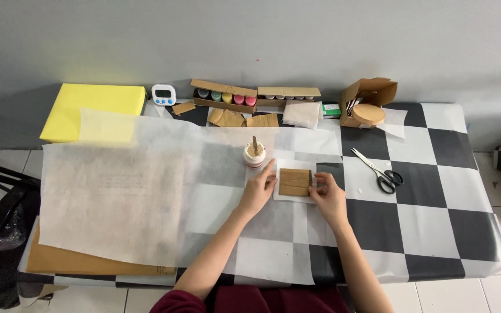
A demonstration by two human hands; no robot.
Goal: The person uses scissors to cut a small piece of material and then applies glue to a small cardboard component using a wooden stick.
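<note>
A small brown wooden square (294, 182) lies flat on a white paper square (294, 199) on the checkered table. My left hand (258, 191) rests at the wood's left edge, fingertips touching the paper and the wood. My right hand (327, 196) is at the wood's right edge, fingers pinching or pressing that side. A small white jar (254, 155) with a wooden stick standing in it sits just above my left hand.
Scissors (379, 170) lie right of the hands. A large translucent paper sheet (117, 197) covers the table's left half over brown card (65, 261). Along the back: yellow pad (97, 107), digital timer (163, 94), paint-bottle box (224, 96), open cardboard box (366, 101).
</note>
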